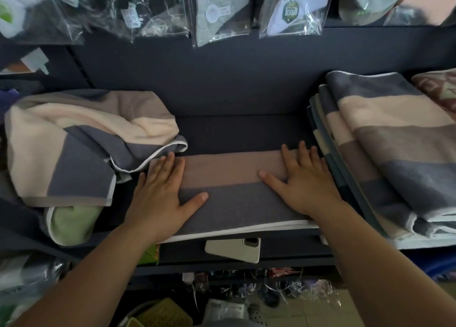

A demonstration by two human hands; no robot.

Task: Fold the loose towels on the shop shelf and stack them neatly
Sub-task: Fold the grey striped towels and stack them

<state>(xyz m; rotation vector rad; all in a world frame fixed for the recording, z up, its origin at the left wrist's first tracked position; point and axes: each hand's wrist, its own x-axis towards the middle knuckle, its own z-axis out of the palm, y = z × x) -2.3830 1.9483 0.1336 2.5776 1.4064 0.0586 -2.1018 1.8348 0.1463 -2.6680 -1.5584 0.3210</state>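
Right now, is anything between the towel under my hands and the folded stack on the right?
Nothing visible. The folded towel lies right beside the stack, left hand and right hand flat on it; the phone sits in front, off the path.

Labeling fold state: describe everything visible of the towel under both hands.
The towel is folded into a long flat strip lying across the dark shelf, and looks like soft terry. It shows a brown band at the back, a grey band in front and a white-trimmed front edge. The left hand and right hand press flat on its two ends, fingers straight. Its right end reaches the folded stack; the loose pile lies beside its left end.
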